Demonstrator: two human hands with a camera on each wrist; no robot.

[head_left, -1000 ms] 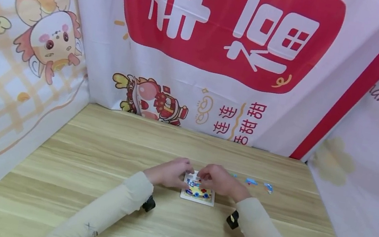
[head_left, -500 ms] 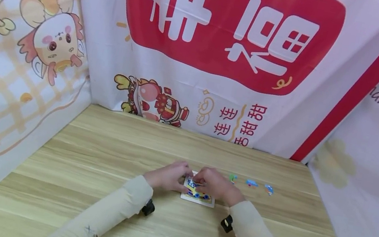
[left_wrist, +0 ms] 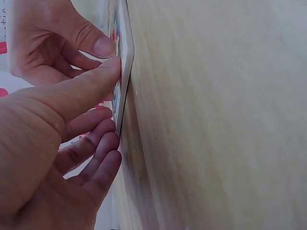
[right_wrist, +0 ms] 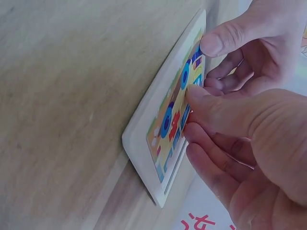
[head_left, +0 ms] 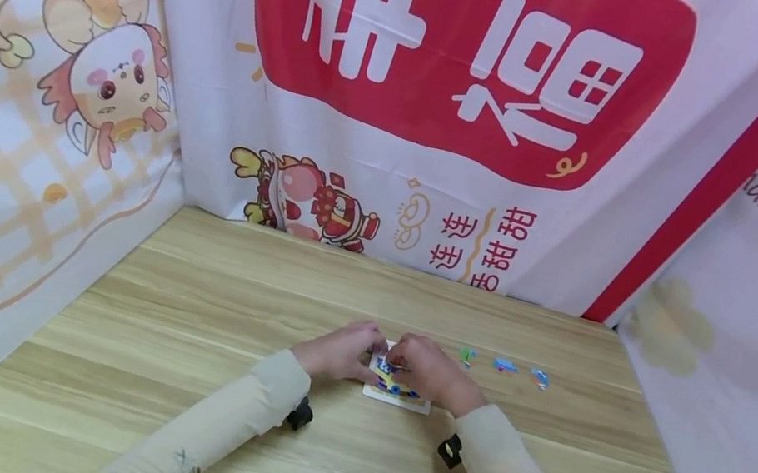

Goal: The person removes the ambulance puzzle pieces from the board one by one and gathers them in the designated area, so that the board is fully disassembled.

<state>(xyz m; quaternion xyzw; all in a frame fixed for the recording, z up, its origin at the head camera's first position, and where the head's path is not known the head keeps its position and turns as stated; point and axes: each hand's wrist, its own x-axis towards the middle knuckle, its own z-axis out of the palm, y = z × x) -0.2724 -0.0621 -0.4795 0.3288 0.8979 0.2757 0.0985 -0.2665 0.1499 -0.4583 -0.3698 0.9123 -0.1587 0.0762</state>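
Observation:
A small white-framed jigsaw board [head_left: 426, 408], with a yellow vehicle with blue wheels and a red cross on it, lies flat on the table. My left hand [head_left: 338, 350] grips its left side, thumb on the face near the edge and fingers by the far edge in the left wrist view. My right hand [head_left: 431, 373] bends over the board's upper right. In the right wrist view its thumb and curled fingers pinch a puzzle piece [right_wrist: 192, 114] against the picture; the piece is mostly hidden. Both thumbs are close together.
On the wooden table [head_left: 338, 466], right of the board, lie a green loose piece [head_left: 467, 357], a blue one [head_left: 505, 365] and a blue-and-white one [head_left: 540, 378]. Printed cloth [head_left: 442, 138] hangs along the back and both sides of the table.
My right hand has come down and left over the board, now covering the red cross in the head view. The green piece shows more fully. My left hand stays at the board's left side.

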